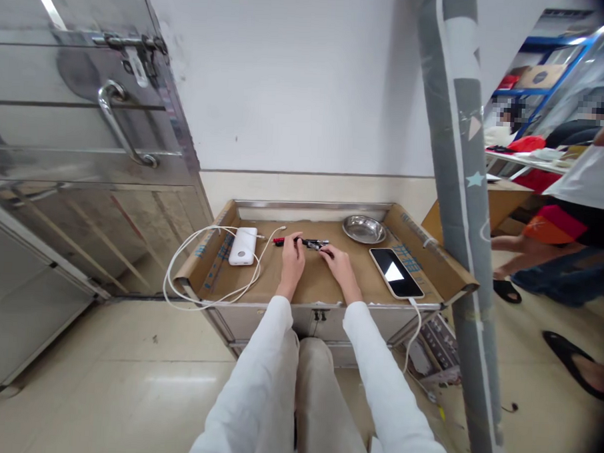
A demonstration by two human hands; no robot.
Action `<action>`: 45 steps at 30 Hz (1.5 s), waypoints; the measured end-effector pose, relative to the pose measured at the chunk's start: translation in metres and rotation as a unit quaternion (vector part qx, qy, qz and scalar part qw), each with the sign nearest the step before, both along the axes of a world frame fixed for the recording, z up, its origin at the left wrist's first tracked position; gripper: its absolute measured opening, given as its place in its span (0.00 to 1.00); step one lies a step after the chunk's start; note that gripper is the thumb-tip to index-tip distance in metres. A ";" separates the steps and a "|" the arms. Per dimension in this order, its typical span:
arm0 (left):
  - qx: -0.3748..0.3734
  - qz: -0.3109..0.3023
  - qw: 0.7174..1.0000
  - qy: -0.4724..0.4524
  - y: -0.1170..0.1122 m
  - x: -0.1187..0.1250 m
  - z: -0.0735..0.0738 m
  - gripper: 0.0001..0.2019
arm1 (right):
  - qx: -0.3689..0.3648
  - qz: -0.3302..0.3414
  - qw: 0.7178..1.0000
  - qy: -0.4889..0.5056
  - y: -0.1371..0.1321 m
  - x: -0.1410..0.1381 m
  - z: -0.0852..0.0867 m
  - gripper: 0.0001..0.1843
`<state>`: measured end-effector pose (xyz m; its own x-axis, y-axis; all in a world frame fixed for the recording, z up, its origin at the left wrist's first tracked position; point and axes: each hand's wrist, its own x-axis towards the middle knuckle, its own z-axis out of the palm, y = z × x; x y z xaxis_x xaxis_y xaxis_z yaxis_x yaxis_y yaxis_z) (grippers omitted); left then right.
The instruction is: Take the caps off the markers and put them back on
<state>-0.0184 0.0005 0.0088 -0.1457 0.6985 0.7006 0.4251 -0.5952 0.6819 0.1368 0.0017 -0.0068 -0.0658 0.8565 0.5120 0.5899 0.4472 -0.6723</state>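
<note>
My left hand (292, 258) is closed, with its fingertips around a slim black pen (308, 242) lying crosswise above the cardboard-lined top. Close to its left side a red pen-like end (278, 241) sticks out past the fingers. My right hand (338, 263) is curled in a pinch just right of it, thumb and fingers together at a small dark and clear piece (317, 247), too small to make out. Both wrists rest over the front of the cardboard (314, 284). A round steel dish (364, 229) stands behind my right hand.
Left on the cardboard lies a white power bank (243, 246) with a looped white cable (168, 274) hanging over the edge. A phone (396, 273), plugged into a cable, lies at right. A grey wrapped pole (465, 167) rises beside the cabinet; people stand farther right. A metal door (81, 123) is left.
</note>
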 end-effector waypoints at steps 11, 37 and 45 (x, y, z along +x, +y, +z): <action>-0.004 0.011 1.000 -0.020 0.000 0.000 0.000 0.09 | 0.030 -0.096 0.992 -0.078 0.000 0.002 -0.008 0.15; -0.030 -0.088 0.950 0.297 0.004 0.009 -0.009 0.07 | 0.048 -0.080 0.989 -0.116 -0.005 0.002 -0.003 0.17; -0.067 -0.149 0.938 0.305 0.006 0.009 -0.015 0.04 | 0.037 -0.088 0.986 -0.135 -0.003 0.002 -0.006 0.15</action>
<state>-0.0093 0.0065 -0.0066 0.4690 0.7327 0.4931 0.5894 -0.6755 0.4431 0.1392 -0.0014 -0.0128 -0.0616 0.8279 0.5574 0.8165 0.3631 -0.4489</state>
